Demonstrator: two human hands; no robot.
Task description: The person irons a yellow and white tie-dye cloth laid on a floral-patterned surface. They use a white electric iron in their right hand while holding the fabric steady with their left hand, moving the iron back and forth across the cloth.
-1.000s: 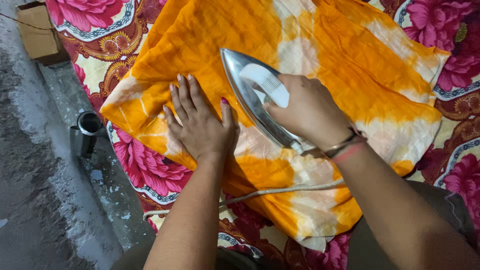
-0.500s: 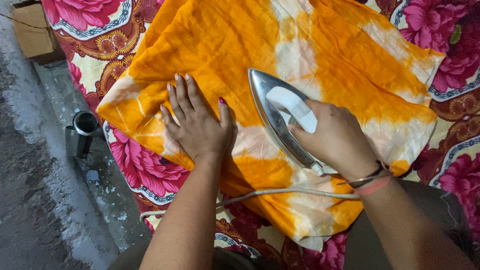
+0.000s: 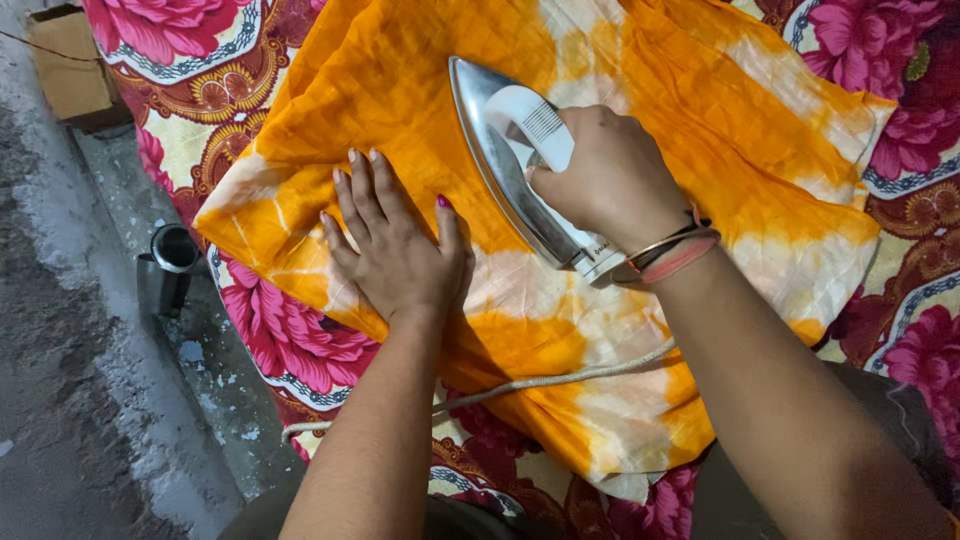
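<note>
An orange and white tie-dyed cloth (image 3: 420, 70) lies spread over a red floral sheet (image 3: 290, 340). My right hand (image 3: 600, 175) grips the white handle of a silver electric iron (image 3: 495, 165), which rests flat on the cloth with its tip pointing up and left. My left hand (image 3: 395, 245) lies flat, fingers spread, pressing the cloth down just left of the iron. The iron's pale braided cord (image 3: 520, 383) trails from under my right forearm across the lower cloth to the left.
A small metal cup (image 3: 170, 262) stands on the grey concrete floor (image 3: 70, 400) left of the sheet. A brown cardboard box (image 3: 70, 70) sits at the top left corner. The floral sheet extends to the right edge.
The iron slid down and right half a second ago, and has now moved back up and left across the cloth. My left hand stayed put.
</note>
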